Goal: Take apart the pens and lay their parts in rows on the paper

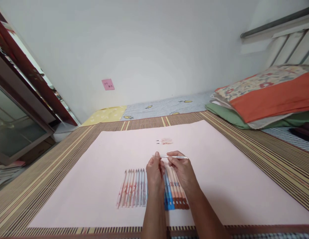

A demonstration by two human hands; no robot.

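Both my hands hold one thin white pen (178, 157) level above a pale pink sheet (231, 186). My left hand (155, 172) pinches its left end and my right hand (181, 169) pinches it nearer the middle. Below my hands lies a row of several pens (134, 187) side by side, pale patterned ones on the left, blue and brown-capped ones (178, 197) on the right, partly hidden by my wrists. Two more pens (164, 141) lie farther out on the sheet.
The pink sheet rests on a striped woven mat (269, 149) over a bed. Folded orange and green bedding (266, 96) is stacked at the right. A white wall with a pink sticky note (108, 84) stands behind. A glass-fronted cabinet (17, 126) is at the left.
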